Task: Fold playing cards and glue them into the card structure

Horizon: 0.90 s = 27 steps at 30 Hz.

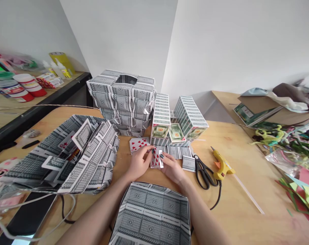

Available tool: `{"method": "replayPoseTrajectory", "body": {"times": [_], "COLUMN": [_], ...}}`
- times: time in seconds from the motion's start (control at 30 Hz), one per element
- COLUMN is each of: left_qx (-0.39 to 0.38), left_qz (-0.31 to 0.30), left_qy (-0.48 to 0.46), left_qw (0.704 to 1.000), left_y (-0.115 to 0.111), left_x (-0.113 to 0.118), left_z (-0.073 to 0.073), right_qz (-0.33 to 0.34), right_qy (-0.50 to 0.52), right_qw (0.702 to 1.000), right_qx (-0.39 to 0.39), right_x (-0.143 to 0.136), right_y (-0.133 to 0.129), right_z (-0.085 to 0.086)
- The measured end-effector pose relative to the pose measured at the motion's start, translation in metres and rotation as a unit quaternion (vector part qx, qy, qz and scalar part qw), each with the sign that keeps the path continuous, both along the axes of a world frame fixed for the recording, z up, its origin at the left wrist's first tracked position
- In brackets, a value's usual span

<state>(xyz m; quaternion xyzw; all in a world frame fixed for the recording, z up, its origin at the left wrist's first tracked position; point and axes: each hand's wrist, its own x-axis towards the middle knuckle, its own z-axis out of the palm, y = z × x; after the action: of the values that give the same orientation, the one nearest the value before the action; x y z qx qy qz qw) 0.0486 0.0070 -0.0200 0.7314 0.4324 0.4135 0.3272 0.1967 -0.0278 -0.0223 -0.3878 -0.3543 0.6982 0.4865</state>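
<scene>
A playing card with red hearts (pixel 155 159) is held low over the wooden table between both hands. My left hand (pixel 140 162) pinches its left side. On the card's right side are the fingers of my right hand (pixel 172 167), along a white strip or folded edge. More heart cards (pixel 138 143) lie face up just behind my left hand. Patterned folded cards (pixel 175 152) lie behind my right hand, and another patterned piece (pixel 188 163) rests to its right. Between my forearms, nearest me, stands a structure made of patterned cards (pixel 151 212).
Black scissors (pixel 204 172) and a yellow glue gun (pixel 222 165) lie at right. Card boxes (pixel 160 117) and a large card-built bag (pixel 126 98) stand behind. An open card-built container (pixel 93 153) sits left; a cable runs beneath it. Paper scraps (pixel 303 190) lie far right.
</scene>
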Motion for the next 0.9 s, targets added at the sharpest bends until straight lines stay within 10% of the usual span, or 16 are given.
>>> {"method": "replayPoseTrajectory", "body": {"times": [0.33, 0.67, 0.9], "left_qx": [0.048, 0.106, 0.071], "left_qz": [0.146, -0.073, -0.087], "left_qy": [-0.018, 0.012, 0.003], "left_qw": [0.988, 0.992, 0.994], "left_y": [0.003, -0.001, -0.002], "left_x": [-0.005, -0.003, -0.003], "left_z": [-0.009, 0.01, 0.007], "right_qz": [-0.026, -0.074, -0.065], "right_qy": [0.135, 0.134, 0.122], "right_qw": [0.99, 0.988, 0.99], "right_qx": [-0.028, -0.015, -0.011], "right_x": [0.008, 0.005, 0.003], "right_y": [0.003, 0.005, 0.005], "right_z": [-0.004, -0.003, -0.005]}}
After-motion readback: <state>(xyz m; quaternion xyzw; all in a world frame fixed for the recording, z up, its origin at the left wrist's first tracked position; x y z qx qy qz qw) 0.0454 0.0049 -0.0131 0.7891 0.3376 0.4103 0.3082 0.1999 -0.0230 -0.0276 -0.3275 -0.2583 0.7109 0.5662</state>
